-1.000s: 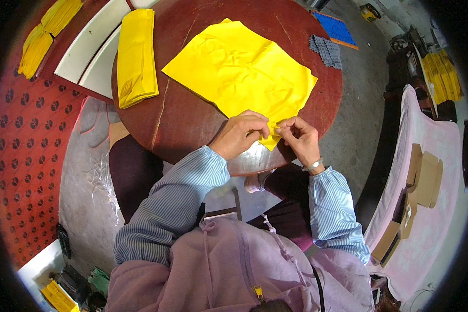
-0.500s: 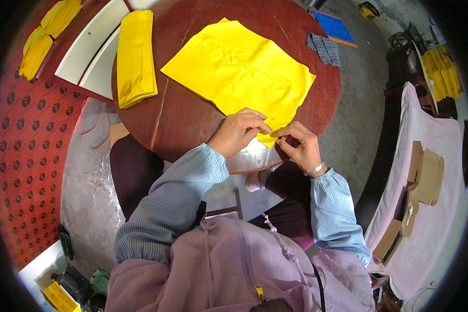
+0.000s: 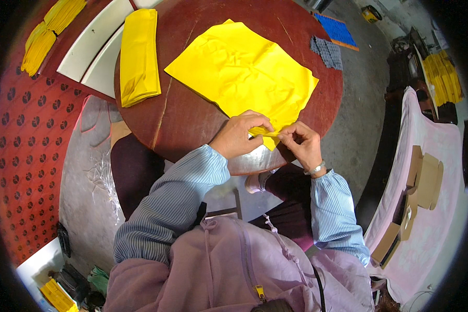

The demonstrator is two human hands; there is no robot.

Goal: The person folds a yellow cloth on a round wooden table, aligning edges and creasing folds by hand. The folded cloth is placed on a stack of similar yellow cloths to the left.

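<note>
A yellow fabric bag or sheet (image 3: 249, 67), creased across its middle, lies spread on the round red-brown table (image 3: 192, 122). Its near corner is gathered between my two hands close to the table's front edge. My left hand (image 3: 240, 134) pinches the gathered part with thumb and forefinger. On the other side of that corner, my right hand (image 3: 302, 143) holds a thin yellow strip of it between thumb and fingertips. The strip stretches from one hand to the other. A small yellow tip hangs below the fingers.
A folded yellow stack (image 3: 140, 60) rests on the table's left side. Near the right rim lies a grey textured cloth (image 3: 326, 52), with a blue mat (image 3: 337, 30) beyond. Open cardboard boxes (image 3: 426, 182) sit on a pink-covered surface at right. More yellow bundles (image 3: 442, 78) hang behind it.
My hands have drawn slightly apart, and a thin yellow strip now shows taut between them. My right hand has turned a little. The spread yellow piece stays in place on the table.
</note>
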